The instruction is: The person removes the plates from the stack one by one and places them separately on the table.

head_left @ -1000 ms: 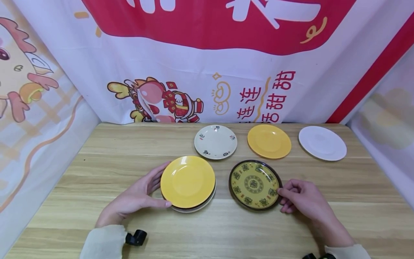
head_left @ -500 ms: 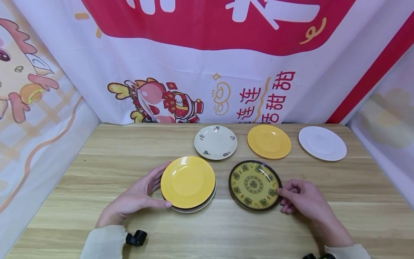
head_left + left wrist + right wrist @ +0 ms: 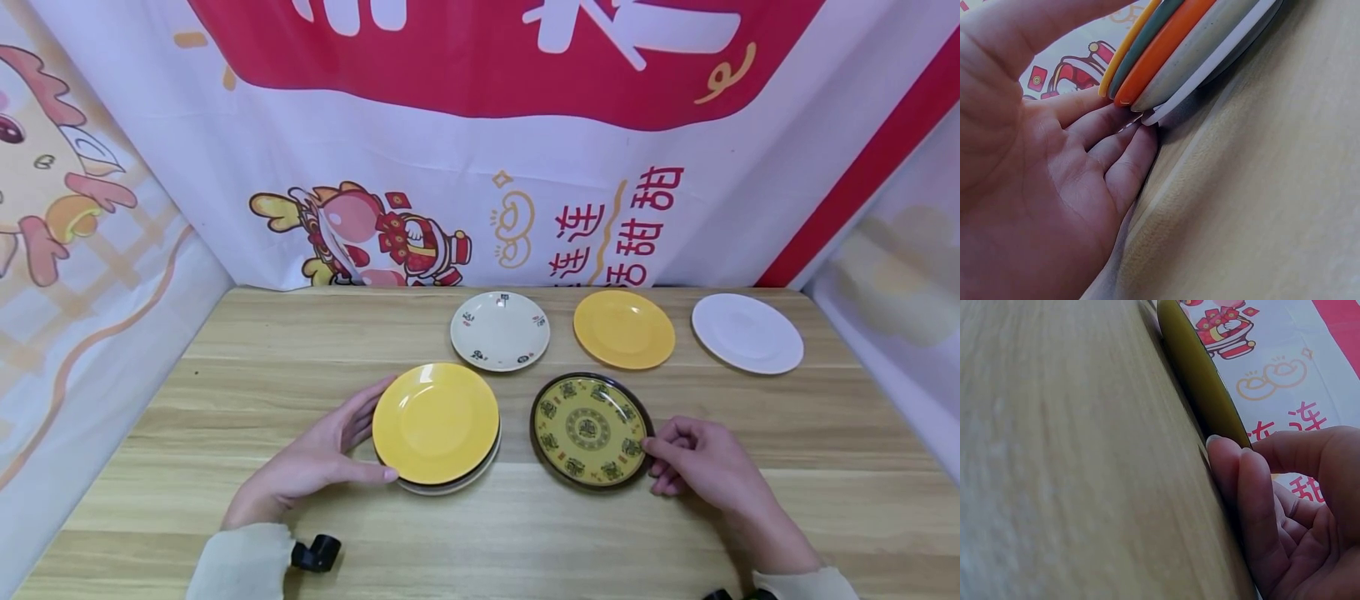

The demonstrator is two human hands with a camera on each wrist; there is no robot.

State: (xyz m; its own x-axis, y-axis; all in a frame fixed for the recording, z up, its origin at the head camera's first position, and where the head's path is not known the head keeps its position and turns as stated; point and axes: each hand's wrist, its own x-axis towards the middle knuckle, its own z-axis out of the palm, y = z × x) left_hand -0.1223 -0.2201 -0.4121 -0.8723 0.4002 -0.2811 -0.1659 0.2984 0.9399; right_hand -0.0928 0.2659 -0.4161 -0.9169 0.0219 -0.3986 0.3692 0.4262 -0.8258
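My left hand (image 3: 330, 454) holds the left side of a stack of plates, thumb at the near rim and fingers along the far-left edge. A yellow plate (image 3: 435, 423) tops the stack. The left wrist view shows differently coloured rims below it, including a green plate (image 3: 1141, 50) and an orange plate (image 3: 1163, 53), with fingertips against the lower edges. To the right, my right hand (image 3: 701, 458) pinches the rim of a dark-edged olive plate (image 3: 588, 427) with black motifs, thumb above and fingers below. That plate sits close over the table.
Along the back of the wooden table (image 3: 300, 333) lie a cream plate with small prints (image 3: 500, 331), a yellow-orange plate (image 3: 624, 328) and a white plate (image 3: 747, 332). A printed cloth (image 3: 420, 142) hangs behind, and more cloth flanks both sides.
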